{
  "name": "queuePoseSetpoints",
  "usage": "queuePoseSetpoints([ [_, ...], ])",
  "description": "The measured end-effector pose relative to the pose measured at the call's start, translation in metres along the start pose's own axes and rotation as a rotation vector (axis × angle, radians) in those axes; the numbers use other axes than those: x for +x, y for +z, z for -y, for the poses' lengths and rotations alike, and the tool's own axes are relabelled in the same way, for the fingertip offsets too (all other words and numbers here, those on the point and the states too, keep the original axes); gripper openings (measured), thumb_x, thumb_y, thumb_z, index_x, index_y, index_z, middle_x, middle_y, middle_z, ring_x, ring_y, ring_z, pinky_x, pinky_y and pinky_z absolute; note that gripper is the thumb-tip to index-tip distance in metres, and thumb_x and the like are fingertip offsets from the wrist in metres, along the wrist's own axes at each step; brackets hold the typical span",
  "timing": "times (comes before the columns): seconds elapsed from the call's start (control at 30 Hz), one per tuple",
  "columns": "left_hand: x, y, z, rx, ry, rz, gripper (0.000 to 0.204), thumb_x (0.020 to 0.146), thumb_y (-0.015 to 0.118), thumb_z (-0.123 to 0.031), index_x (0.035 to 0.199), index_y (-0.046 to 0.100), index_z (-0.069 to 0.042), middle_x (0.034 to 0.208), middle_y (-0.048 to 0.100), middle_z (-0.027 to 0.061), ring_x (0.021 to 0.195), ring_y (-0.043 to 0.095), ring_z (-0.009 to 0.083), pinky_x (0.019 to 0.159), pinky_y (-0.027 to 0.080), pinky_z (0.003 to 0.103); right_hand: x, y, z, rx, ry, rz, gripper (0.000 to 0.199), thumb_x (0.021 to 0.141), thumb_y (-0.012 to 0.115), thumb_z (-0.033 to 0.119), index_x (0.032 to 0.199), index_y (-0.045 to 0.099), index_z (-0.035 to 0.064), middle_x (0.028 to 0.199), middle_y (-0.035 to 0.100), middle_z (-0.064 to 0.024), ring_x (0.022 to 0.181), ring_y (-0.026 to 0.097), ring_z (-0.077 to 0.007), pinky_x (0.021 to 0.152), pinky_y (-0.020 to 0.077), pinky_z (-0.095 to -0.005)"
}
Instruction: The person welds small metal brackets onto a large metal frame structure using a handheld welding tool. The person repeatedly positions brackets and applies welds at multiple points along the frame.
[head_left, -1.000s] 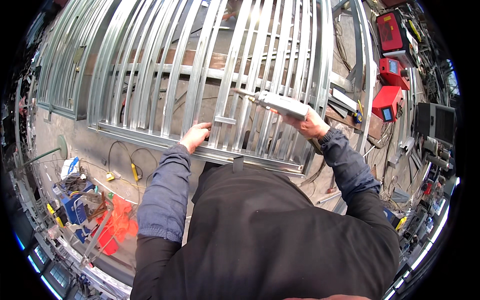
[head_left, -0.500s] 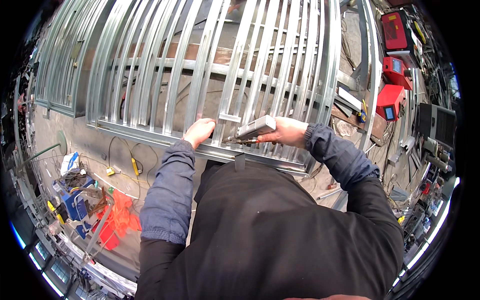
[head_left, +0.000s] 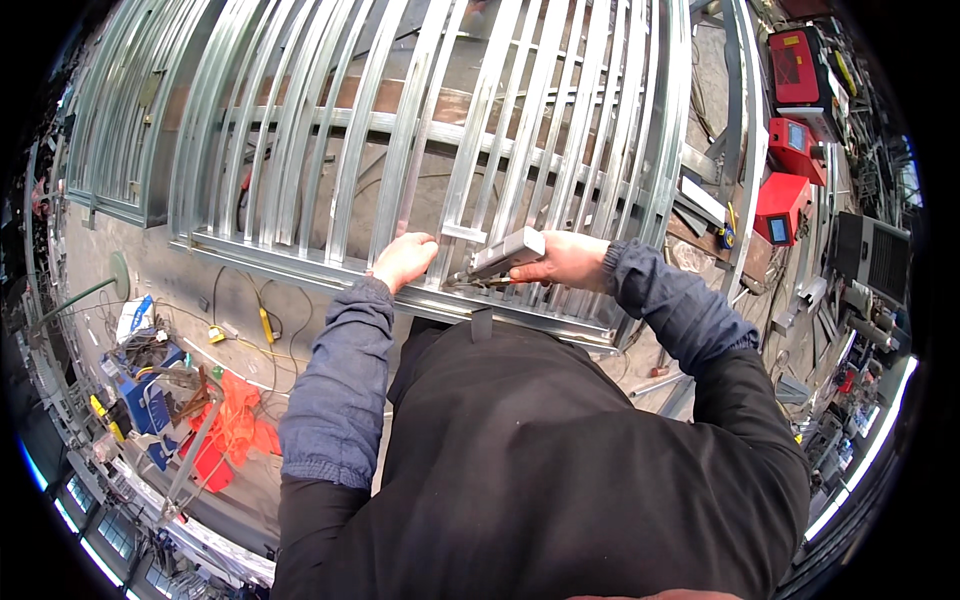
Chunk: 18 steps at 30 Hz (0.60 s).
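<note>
Along the near rail of a galvanized steel frame (head_left: 300,262) with many parallel bars, both my hands work close together. My left hand (head_left: 403,262) is closed at the rail, its fingers curled beside a bar; what they grip is hidden. My right hand (head_left: 565,260) is closed around a plier-like tool (head_left: 497,281) with a reddish handle, its tip at the rail. Just above the tool, against the same hand, is a silver box-shaped metal piece (head_left: 508,252), tilted. A short flat metal strip (head_left: 464,233) lies across the bars between my hands.
A second barred frame (head_left: 115,130) adjoins at the left. Red machines (head_left: 782,208) and a tape measure (head_left: 727,236) sit to the right. On the floor at the left are a blue toolbox (head_left: 145,400), orange cloth (head_left: 240,415) and cables (head_left: 275,352).
My left hand has shifted slightly right and up along the rail. My right hand, with the tool and silver piece, has moved slightly left. The view has shifted a little.
</note>
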<state>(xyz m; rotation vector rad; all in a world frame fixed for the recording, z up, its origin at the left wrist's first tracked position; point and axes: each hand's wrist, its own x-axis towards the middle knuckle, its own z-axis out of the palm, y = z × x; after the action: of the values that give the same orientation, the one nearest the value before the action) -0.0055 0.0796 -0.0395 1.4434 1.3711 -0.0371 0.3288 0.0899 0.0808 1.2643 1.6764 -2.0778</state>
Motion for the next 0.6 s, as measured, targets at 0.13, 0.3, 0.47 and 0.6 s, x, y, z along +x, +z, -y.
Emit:
queuePoseSetpoints([
  [0.13, 0.003, 0.0, 0.002, 0.007, 0.01, 0.026, 0.046, 0.095, 0.052, -0.032, 0.121, 0.075, -0.002, 0.125, 0.073, 0.0241, 0.121, 0.068, 0.0423, 0.105, 0.052, 0.047, 0.008, 0.004, -0.01, -0.017, -0.085, -0.023, 0.058, 0.103, 0.073, 0.049, 0.143, 0.066, 0.008, 0.122, 0.077, -0.0123, 0.114, 0.071, -0.0253, 0.103, 0.0544, -0.0387],
  [0.3, 0.002, -0.005, -0.002, 0.016, 0.015, 0.087, 0.049, 0.097, 0.054, -0.025, 0.131, 0.069, 0.008, 0.127, 0.076, 0.024, 0.121, 0.071, 0.0338, 0.106, 0.052, 0.04, 0.009, 0.002, -0.006, 0.035, -0.013, 0.021, 0.058, 0.103, 0.073, 0.05, 0.142, 0.066, 0.0082, 0.122, 0.077, -0.0123, 0.114, 0.071, -0.0252, 0.103, 0.0545, -0.039],
  [0.47, 0.002, -0.005, -0.003, 0.02, -0.003, 0.073, 0.049, 0.096, 0.054, -0.025, 0.13, 0.07, 0.006, 0.126, 0.076, 0.0243, 0.12, 0.072, 0.0346, 0.106, 0.053, 0.04, 0.006, 0.002, 0.0, 0.013, -0.018, 0.02, 0.058, 0.102, 0.073, 0.05, 0.142, 0.066, 0.0086, 0.122, 0.077, -0.0122, 0.113, 0.071, -0.0254, 0.102, 0.0547, -0.0391],
  [0.6, 0.0, -0.007, -0.008, 0.058, 0.029, 0.081, 0.048, 0.096, 0.054, -0.025, 0.13, 0.07, 0.005, 0.125, 0.075, 0.0245, 0.12, 0.071, 0.0363, 0.106, 0.053, 0.041, 0.008, 0.002, -0.005, 0.0, 0.005, 0.018, 0.059, 0.102, 0.073, 0.051, 0.142, 0.067, 0.0089, 0.121, 0.078, -0.0124, 0.112, 0.072, -0.0255, 0.101, 0.0553, -0.0395],
])
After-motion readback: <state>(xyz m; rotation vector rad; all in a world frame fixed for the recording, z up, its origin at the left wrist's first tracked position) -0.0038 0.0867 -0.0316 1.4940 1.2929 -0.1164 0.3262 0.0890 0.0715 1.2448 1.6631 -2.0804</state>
